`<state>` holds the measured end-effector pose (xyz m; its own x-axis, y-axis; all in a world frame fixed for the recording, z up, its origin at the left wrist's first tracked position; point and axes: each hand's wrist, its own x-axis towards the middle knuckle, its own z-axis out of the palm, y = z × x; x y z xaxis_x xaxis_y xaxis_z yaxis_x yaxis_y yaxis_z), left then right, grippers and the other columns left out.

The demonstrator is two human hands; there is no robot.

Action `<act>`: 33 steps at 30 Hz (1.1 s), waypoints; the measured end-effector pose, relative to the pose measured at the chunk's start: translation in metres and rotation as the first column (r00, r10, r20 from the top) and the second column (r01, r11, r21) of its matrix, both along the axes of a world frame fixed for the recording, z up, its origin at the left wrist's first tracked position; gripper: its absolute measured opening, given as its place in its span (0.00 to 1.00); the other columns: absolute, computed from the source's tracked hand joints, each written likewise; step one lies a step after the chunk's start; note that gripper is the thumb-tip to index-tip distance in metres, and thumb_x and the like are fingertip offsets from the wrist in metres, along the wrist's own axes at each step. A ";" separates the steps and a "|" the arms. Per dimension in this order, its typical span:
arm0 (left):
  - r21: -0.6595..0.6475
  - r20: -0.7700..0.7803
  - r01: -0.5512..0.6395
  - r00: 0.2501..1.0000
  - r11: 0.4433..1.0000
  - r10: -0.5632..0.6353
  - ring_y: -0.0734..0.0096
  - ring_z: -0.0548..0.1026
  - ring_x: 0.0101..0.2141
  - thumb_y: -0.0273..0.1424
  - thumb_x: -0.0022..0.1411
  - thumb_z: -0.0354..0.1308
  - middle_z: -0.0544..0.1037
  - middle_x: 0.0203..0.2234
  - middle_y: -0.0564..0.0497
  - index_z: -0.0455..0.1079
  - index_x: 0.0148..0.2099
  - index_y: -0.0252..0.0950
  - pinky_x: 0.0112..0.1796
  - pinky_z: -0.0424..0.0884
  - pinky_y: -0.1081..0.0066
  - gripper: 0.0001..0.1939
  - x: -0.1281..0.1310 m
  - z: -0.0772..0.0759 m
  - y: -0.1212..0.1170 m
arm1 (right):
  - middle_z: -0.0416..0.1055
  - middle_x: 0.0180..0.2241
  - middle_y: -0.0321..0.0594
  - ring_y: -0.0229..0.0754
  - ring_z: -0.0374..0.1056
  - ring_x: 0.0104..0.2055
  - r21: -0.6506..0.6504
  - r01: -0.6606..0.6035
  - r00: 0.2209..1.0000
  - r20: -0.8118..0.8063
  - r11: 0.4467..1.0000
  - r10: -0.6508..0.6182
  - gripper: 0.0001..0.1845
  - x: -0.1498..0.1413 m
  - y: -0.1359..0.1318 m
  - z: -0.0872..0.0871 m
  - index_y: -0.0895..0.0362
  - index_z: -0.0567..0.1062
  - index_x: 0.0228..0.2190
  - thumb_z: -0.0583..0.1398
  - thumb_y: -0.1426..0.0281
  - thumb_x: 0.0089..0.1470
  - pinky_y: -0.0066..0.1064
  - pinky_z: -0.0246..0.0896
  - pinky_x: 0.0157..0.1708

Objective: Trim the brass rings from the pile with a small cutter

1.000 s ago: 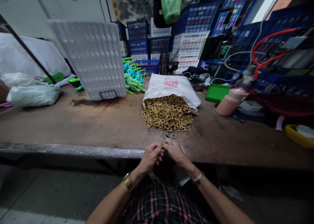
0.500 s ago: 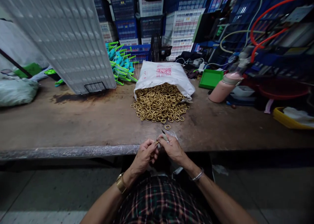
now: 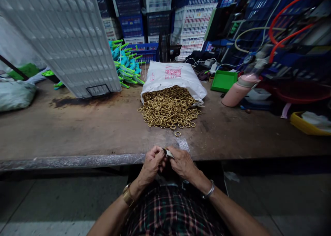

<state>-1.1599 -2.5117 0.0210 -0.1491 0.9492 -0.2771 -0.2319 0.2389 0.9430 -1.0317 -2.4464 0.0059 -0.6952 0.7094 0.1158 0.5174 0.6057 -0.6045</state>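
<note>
My left hand [image 3: 153,161] is closed in a pinch just past the table's front edge. A brass-coloured ring showed at its fingertips a moment ago; the fingers now mostly hide it. My right hand [image 3: 184,164] grips a small knife [image 3: 169,154] with a pale handle, its dark tip pointing left at the left fingertips. Both hands nearly touch. Beyond them a single brass-coloured ring [image 3: 177,136] lies on the table [image 3: 103,132]. Behind it, a heap of such rings [image 3: 168,108] spills from the mouth of a white sack [image 3: 178,75] with red print.
On the left a ribbed translucent panel [image 3: 77,49] stands tilted, beside green and turquoise hangers [image 3: 128,68]. To the right are a green tray [image 3: 224,80], a pink bottle [image 3: 236,92] with a red hose, and a yellow tray [image 3: 305,125]. Stacked crates [image 3: 195,20] fill the back.
The knife has swung from pointing up and away to pointing left, against the left fingertips. My right hand has turned inward with it. My left hand has barely moved.
</note>
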 end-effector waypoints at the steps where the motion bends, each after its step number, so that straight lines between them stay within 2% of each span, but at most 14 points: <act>1: -0.003 -0.008 0.002 1.000 1.000 -0.002 0.83 0.60 0.16 0.46 0.55 0.53 0.65 0.19 0.57 0.58 0.31 0.35 0.16 0.56 0.81 0.18 -0.001 0.000 0.000 | 0.69 0.26 0.37 0.37 0.62 0.28 0.002 -0.001 1.000 0.005 1.000 0.001 0.14 0.000 0.000 0.000 0.57 0.68 0.35 0.49 0.79 0.45 0.26 0.47 0.27; 9: 0.040 -0.128 0.016 0.992 0.999 -0.011 0.82 0.60 0.15 0.48 0.56 0.51 0.64 0.17 0.58 0.58 0.31 0.36 0.18 0.57 0.80 0.19 -0.003 0.001 -0.005 | 0.69 0.26 0.36 0.37 0.61 0.26 -0.040 -0.045 0.998 0.032 0.998 0.046 0.12 -0.002 -0.001 0.000 0.57 0.67 0.34 0.49 0.78 0.46 0.26 0.45 0.26; 15: 0.043 -0.197 -0.012 0.980 0.999 0.021 0.82 0.59 0.15 0.47 0.56 0.51 0.63 0.15 0.58 0.57 0.29 0.36 0.19 0.56 0.80 0.19 -0.001 0.004 -0.005 | 0.69 0.27 0.38 0.38 0.61 0.27 -0.008 -0.043 0.996 0.080 0.999 0.044 0.15 0.000 -0.003 0.003 0.58 0.66 0.35 0.48 0.79 0.44 0.28 0.44 0.27; 22: 0.051 -0.200 -0.041 0.979 0.998 0.050 0.81 0.59 0.16 0.48 0.54 0.53 0.62 0.15 0.58 0.57 0.28 0.36 0.19 0.56 0.79 0.20 0.000 0.007 -0.005 | 0.70 0.28 0.39 0.38 0.62 0.28 0.004 -0.015 0.991 0.130 1.000 0.014 0.14 0.001 -0.004 0.007 0.57 0.67 0.34 0.48 0.79 0.44 0.28 0.44 0.27; 26: 0.068 -0.208 0.003 0.978 0.998 0.012 0.81 0.60 0.17 0.47 0.56 0.52 0.64 0.16 0.57 0.58 0.28 0.36 0.20 0.57 0.79 0.19 -0.003 0.005 -0.007 | 0.70 0.27 0.38 0.37 0.62 0.27 -0.053 -0.066 0.991 0.117 0.996 0.071 0.14 0.001 -0.003 0.005 0.57 0.66 0.36 0.49 0.78 0.46 0.27 0.44 0.27; 30: 0.040 -0.132 0.029 0.991 0.999 -0.023 0.82 0.61 0.16 0.46 0.56 0.52 0.65 0.18 0.57 0.58 0.28 0.35 0.18 0.56 0.80 0.18 -0.004 0.003 -0.011 | 0.70 0.25 0.38 0.37 0.62 0.26 -0.037 -0.086 0.978 0.188 0.996 0.091 0.12 0.001 0.002 -0.001 0.57 0.67 0.35 0.49 0.77 0.48 0.28 0.43 0.26; 33: 0.022 0.004 0.055 0.998 0.998 -0.055 0.83 0.60 0.16 0.45 0.56 0.53 0.65 0.18 0.57 0.58 0.29 0.36 0.16 0.54 0.81 0.17 0.000 0.007 -0.013 | 0.71 0.26 0.40 0.39 0.64 0.26 0.037 0.008 0.961 0.276 0.999 -0.018 0.12 0.003 0.013 -0.007 0.58 0.67 0.37 0.50 0.76 0.50 0.29 0.42 0.25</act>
